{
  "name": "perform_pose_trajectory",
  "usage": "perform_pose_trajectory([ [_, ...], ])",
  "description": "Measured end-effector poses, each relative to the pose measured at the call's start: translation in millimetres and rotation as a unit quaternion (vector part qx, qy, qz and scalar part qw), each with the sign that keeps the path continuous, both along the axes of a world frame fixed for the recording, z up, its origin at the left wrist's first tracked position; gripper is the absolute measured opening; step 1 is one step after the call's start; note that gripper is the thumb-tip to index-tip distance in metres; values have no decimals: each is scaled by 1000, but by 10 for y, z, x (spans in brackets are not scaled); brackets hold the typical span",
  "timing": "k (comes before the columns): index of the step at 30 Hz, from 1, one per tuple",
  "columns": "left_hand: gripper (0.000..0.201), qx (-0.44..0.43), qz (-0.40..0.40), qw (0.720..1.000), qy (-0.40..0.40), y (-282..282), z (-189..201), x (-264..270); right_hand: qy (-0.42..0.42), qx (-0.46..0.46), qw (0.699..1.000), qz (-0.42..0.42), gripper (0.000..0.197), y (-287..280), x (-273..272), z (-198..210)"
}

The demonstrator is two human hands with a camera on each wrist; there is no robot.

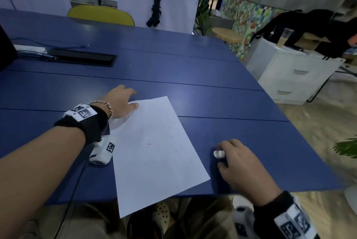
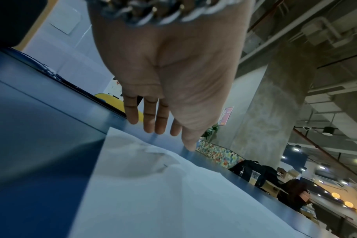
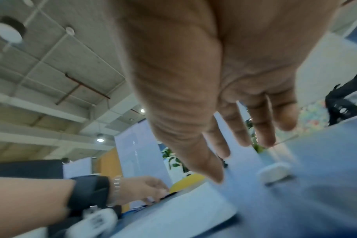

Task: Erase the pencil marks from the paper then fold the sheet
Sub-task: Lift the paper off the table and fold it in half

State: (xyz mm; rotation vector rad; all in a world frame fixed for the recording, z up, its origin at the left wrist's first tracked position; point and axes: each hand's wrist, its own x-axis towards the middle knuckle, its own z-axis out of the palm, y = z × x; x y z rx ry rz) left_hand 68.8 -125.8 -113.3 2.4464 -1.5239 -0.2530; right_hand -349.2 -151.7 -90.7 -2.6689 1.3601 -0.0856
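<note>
A white sheet of paper [image 1: 154, 152] lies on the blue table [image 1: 183, 69], its near corner hanging over the front edge. Several short pencil marks [image 1: 172, 136] are scattered across it. My left hand [image 1: 127, 101] lies at the sheet's far left corner with its fingers straight, and the thumb touches the paper [image 2: 153, 193] near its far edge. A small white eraser [image 1: 218, 153] rests on the table to the right of the sheet. My right hand [image 1: 235, 157] hovers over the eraser [image 3: 274, 173] with its fingers [image 3: 236, 128] spread and straight, holding nothing.
A black cable slot [image 1: 83, 57] and a white power strip [image 1: 29, 48] sit at the table's far left. A yellow chair [image 1: 100, 15] stands behind the table. A white drawer cabinet [image 1: 289, 72] stands off the table's right side.
</note>
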Motion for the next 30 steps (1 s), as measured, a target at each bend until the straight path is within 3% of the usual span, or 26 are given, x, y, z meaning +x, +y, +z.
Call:
perform_pose_trajectory([
  [2, 53, -22, 15, 1000, -1, 10, 3, 55, -36, -21, 998, 38, 37, 297, 19, -10],
  [4, 54, -9, 15, 1000, 4, 20, -8, 79, -74, 36, 990, 117, 47, 613, 98, -69],
  [8, 51, 35, 9, 999, 10, 1, -10, 21, -60, 43, 978, 196, 54, 851, 228, -308],
  [12, 47, 44, 9, 999, 6, -18, -34, 14, -67, 28, 979, 189, 34, 884, 276, -369],
  [20, 40, 46, 35, 998, 20, -5, 38, -40, -108, -25, 982, 154, 32, 969, 364, -475],
  [24, 46, -13, 25, 998, 59, 5, 72, -87, -131, -48, 980, 142, 31, 997, 390, -564],
  [27, 32, -64, 9, 996, 61, 11, 88, -75, -156, -68, 975, 145, 31, 992, 392, -614],
  [30, 13, -43, -14, 998, 33, 38, 111, -32, -186, -96, 963, 168, 33, 973, 354, -641],
])
